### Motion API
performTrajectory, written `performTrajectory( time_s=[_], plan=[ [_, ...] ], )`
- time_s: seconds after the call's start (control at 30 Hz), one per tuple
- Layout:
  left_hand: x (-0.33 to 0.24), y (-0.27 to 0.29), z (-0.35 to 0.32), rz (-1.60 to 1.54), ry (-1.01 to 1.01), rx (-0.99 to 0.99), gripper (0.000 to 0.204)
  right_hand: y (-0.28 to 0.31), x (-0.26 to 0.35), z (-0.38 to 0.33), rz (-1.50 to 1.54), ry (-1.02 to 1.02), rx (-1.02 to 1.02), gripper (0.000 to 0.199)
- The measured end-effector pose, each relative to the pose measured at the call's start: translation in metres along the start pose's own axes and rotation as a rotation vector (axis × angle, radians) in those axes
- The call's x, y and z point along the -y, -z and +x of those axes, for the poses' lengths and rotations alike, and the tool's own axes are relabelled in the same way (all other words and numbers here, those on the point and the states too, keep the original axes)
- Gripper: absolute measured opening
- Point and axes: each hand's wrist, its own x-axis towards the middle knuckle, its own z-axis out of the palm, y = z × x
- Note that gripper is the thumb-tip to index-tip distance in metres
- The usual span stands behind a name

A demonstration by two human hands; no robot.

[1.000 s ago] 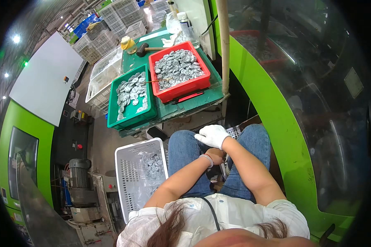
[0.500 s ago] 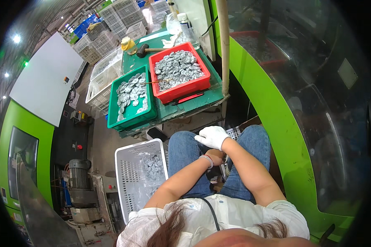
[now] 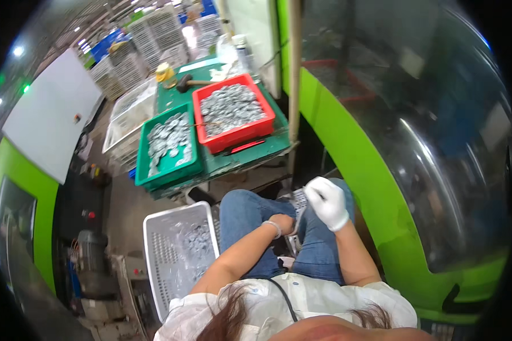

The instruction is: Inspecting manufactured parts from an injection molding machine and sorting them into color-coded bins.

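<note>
My left hand point(image 3: 283, 223), bare and with a pale band at the wrist, rests between my knees. Its fingers look curled; whatever they may hold is hidden. A white glove covers my right hand point(image 3: 327, 203), raised over my right thigh. Its fingers are bent in toward the thumb around a small dark gap, and I cannot make out anything in them. Beside my left leg is a white perforated basket point(image 3: 155, 263) with a clear plastic bag of small grey parts point(image 3: 197, 243) in it.
A green table point(image 3: 210, 165) ahead carries a green tray point(image 3: 168, 177) and a red tray point(image 3: 233, 138) of round grey parts. Behind them lie a mallet point(image 3: 185, 84) and a yellow-topped jar point(image 3: 165, 74). A green machine point(image 3: 358, 153) with a dark window stands close on my right.
My gloved right hand has lifted off my left hand and moved to the right, its fingers curling. My left hand stays low between the knees. The whole view has shifted slightly.
</note>
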Motion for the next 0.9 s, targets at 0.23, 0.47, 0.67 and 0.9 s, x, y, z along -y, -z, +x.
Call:
performTrajectory(
  time_s=[0.23,0.47,0.67,0.9],
  plan=[
    [-0.013,0.012,-0.004,0.025,-0.030,-0.013,0.036,0.164,0.123,-0.102,-0.842,0.395,-0.614,0.008],
    [-0.024,0.002,0.000,0.073,-0.100,-0.031,0.037,0.201,0.202,-0.121,-1.504,0.753,-0.949,0.035],
    [-0.023,-0.011,0.003,0.079,-0.134,-0.029,0.037,0.203,0.204,-0.129,-0.459,0.125,-1.127,0.041],
    [-0.018,0.001,0.001,0.050,-0.154,-0.050,0.037,0.213,0.211,-0.122,-0.032,-0.075,-1.044,0.010]
  ],
)
